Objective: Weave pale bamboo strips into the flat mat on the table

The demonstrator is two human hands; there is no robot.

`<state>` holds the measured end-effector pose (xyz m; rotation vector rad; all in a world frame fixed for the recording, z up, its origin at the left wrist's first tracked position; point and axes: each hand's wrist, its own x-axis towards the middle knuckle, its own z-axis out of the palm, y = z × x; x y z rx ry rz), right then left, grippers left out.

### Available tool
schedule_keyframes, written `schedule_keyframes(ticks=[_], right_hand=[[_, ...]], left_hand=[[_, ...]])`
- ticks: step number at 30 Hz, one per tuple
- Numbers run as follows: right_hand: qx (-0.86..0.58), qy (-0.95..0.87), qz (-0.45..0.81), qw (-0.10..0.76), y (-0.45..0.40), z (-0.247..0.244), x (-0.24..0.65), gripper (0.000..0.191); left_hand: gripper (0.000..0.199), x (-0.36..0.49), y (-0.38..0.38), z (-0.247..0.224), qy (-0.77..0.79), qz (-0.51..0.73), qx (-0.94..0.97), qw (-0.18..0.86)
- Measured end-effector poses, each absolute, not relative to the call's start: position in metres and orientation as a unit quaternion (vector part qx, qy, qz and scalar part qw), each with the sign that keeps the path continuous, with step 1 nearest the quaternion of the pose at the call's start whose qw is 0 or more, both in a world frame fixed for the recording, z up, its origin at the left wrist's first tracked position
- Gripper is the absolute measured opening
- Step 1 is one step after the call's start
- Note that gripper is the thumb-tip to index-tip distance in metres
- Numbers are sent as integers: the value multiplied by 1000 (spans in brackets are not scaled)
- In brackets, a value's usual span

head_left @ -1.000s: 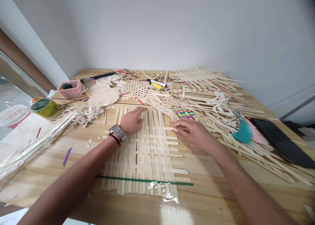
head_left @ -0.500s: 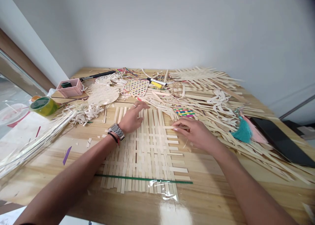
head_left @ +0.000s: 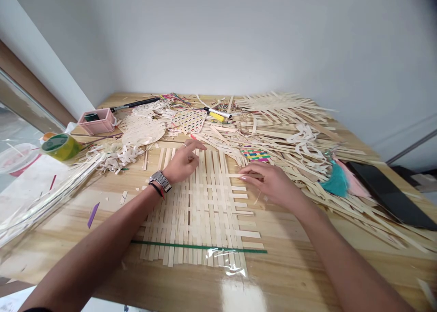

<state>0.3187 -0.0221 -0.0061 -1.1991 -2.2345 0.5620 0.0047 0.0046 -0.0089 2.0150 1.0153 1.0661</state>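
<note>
A flat woven bamboo-strip mat (head_left: 194, 207) lies mid-counter on a wooden counter (head_left: 290, 266), a straight green strip (head_left: 198, 247) across its near end. At 11 o'clock from the mat sits a round woven panel (head_left: 142, 130); at 10, a pink plastic tray (head_left: 97, 122), with a yellow-green tape roll (head_left: 60, 147) nearer the counter's left edge. Loose bamboo strips (head_left: 290, 139) heap from 1 to 3 o'clock, a flat black slab (head_left: 385, 193) beyond them at 3.

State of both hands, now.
Left hand: open, resting on the woven strip mat.
Right hand: closed, holding a flat pale strip.
</note>
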Motion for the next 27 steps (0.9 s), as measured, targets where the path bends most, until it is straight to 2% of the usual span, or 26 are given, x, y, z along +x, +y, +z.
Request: schedule_keyframes(ticks=[9, 27], right_hand=[[-445, -827, 207, 275, -23, -7, 318, 22], [-434, -827, 197, 297, -27, -5, 307, 23]], left_hand=[[38, 4, 2, -4, 396, 380, 732, 403], [39, 2, 4, -8, 379, 377, 733, 421]])
